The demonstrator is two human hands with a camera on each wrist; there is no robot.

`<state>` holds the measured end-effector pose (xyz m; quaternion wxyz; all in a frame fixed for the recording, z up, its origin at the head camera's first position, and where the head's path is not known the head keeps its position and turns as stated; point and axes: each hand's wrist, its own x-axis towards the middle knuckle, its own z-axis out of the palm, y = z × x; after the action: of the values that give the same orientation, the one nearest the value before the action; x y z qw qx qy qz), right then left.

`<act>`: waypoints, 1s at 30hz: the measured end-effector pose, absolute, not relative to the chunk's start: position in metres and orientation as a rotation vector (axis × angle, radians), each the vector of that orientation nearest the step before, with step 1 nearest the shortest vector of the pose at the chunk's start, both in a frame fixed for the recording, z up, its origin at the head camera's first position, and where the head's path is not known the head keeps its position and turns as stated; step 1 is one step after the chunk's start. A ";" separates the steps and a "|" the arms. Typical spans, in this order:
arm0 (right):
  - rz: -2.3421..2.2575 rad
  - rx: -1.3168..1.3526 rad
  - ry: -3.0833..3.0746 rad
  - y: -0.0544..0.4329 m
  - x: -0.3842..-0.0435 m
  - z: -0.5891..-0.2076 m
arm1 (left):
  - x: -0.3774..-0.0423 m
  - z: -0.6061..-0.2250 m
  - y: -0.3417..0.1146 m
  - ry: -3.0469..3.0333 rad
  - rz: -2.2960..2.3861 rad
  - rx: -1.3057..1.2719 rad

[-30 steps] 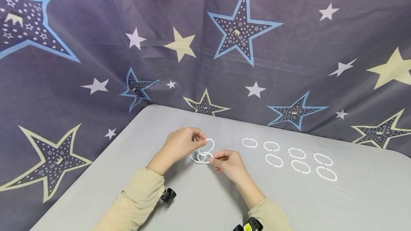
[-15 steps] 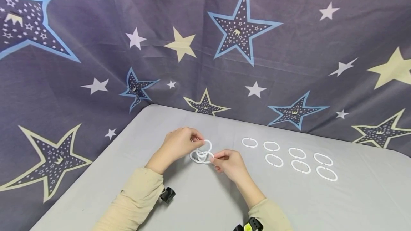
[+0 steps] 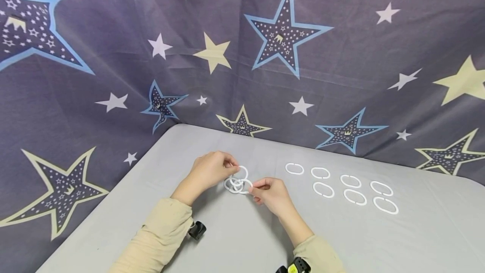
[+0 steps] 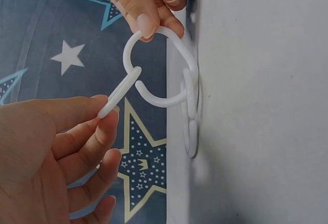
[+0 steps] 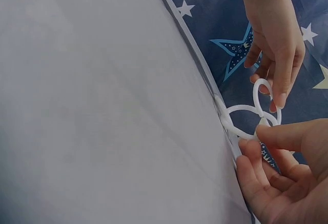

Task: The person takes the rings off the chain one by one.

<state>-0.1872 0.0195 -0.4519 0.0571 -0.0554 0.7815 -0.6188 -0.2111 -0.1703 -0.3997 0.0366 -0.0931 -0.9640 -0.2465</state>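
Note:
My left hand (image 3: 210,174) pinches a white plastic chain link (image 4: 120,92) between thumb and fingertips. Opposite it, the thumb and fingers of my right hand (image 3: 273,197) pinch a second open-sided white link (image 4: 159,102). In the left wrist view this second link shows a gap in its side, and the left hand's link crosses its rim beside that gap. Joined links (image 4: 192,139) hang from the right hand's link at the table's edge in that view. From the head view the links overlap, and how they interlock there is hard to tell.
Several loose white oval links (image 3: 323,190) lie in two rows on the grey table (image 3: 235,239), to the right of the hands. A dark star-patterned cloth (image 3: 265,92) rises behind the table. Small black devices (image 3: 197,230) are strapped at both wrists.
My left hand has drifted slightly to the left with its link, which overlaps the other links a little differently. The right hand stays nearly still, and the loose links have not moved.

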 end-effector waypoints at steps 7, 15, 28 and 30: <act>-1.876 -0.167 2.369 0.020 -0.187 -0.452 | -0.213 -0.401 -0.172 -2.963 -0.748 -0.264; -1.875 -0.170 2.367 0.020 -0.186 -0.451 | -0.213 -0.402 -0.173 -2.963 -0.741 -0.251; -1.880 -0.162 2.362 0.021 -0.187 -0.452 | -0.217 -0.404 -0.177 -2.972 -0.769 -0.202; -1.877 -0.162 2.362 0.021 -0.187 -0.452 | -0.217 -0.404 -0.177 -2.970 -0.772 -0.199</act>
<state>-0.1870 0.0208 -0.4522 0.0601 -0.0536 0.7804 -0.6201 -0.2168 -0.1773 -0.4038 0.0335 -0.0648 -0.9653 -0.2509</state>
